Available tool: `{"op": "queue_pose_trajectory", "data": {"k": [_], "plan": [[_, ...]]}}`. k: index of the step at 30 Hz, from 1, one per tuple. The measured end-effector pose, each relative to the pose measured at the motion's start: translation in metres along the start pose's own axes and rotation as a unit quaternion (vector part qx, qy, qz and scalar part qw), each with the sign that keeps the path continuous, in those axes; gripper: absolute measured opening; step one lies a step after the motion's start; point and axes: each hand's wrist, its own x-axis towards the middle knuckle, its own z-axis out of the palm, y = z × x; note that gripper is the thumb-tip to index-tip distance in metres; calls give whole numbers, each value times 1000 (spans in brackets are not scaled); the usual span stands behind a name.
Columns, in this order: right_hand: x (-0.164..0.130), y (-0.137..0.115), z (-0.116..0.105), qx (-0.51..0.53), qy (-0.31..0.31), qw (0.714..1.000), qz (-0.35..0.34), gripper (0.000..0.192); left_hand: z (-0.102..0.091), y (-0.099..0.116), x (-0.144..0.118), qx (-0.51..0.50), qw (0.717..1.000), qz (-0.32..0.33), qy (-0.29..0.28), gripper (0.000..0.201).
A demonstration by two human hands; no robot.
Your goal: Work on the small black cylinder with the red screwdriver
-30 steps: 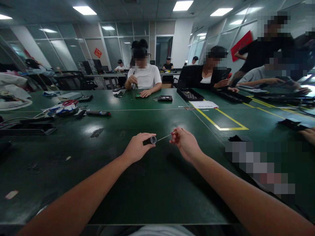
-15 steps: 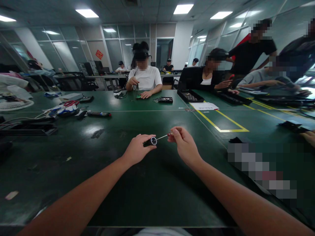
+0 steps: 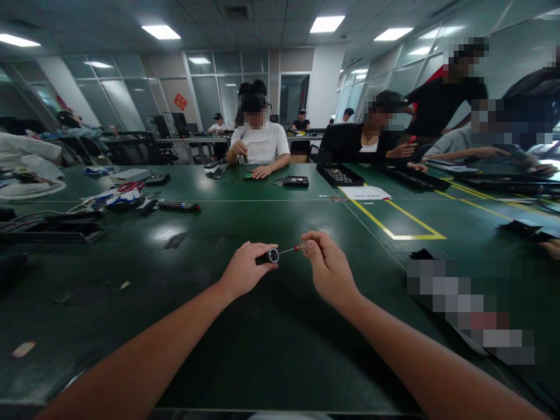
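While pinched, black silver-rimmed cylinder (image 3: 268, 256).

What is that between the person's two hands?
In the head view, a thin metal shaft runs from the black cylinder in the left hand to the right hand.
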Motion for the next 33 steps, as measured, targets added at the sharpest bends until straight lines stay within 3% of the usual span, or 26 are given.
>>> {"op": "queue_pose_trajectory", "data": {"k": [8, 16, 24, 33], "plan": [[-1, -1, 1, -2, 7, 1000, 6, 40, 1, 2, 0, 3, 1000, 0, -8, 40], [-2, -3, 3, 10, 2, 1000, 0, 24, -1, -2, 0, 10, 1000, -14, 11, 42], [-1, -2, 5, 32, 14, 999, 6, 38, 0, 0, 0, 13, 1000, 7, -4, 42], [1, 2, 3, 18, 14, 1000, 18, 24, -3, 1, 2, 8, 1000, -12, 2, 41]]}}
